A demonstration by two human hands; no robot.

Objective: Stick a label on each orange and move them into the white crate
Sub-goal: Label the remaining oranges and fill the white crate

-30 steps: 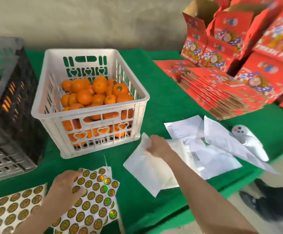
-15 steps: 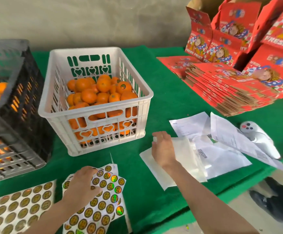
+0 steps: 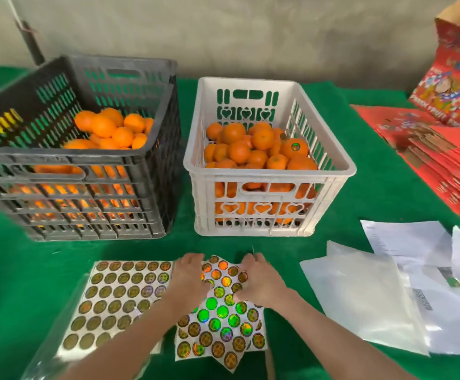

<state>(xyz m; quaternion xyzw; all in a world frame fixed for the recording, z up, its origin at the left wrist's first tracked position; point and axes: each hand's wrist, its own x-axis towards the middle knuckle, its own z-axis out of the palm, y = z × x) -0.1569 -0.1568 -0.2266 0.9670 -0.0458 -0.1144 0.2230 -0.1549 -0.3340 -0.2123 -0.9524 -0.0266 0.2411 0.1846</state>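
From the head view we see both hands low in the middle, on a label sheet [image 3: 223, 319] that lies buckled on the green tabletop [image 3: 382, 193]. Our left hand [image 3: 189, 278] grips the sheet's far left edge, fingers curled over it. Our right hand [image 3: 261, 283] pinches the far right corner, thumb on top. A second sheet [image 3: 119, 297] lies flat just to the left, partly under the left forearm. Beyond the hands two crates stand side by side, near but not touching. The black crate [image 3: 86, 163] on the left holds oranges [image 3: 108, 130]; the white crate [image 3: 270, 171] on the right holds a fuller heap [image 3: 240, 149], with a labelled orange [image 3: 294, 148] near its right wall. Right of the hands, white papers [image 3: 404, 239] and a clear bag [image 3: 366, 297] overlap. Flat red cartons [image 3: 443, 154] are stacked at the right edge.
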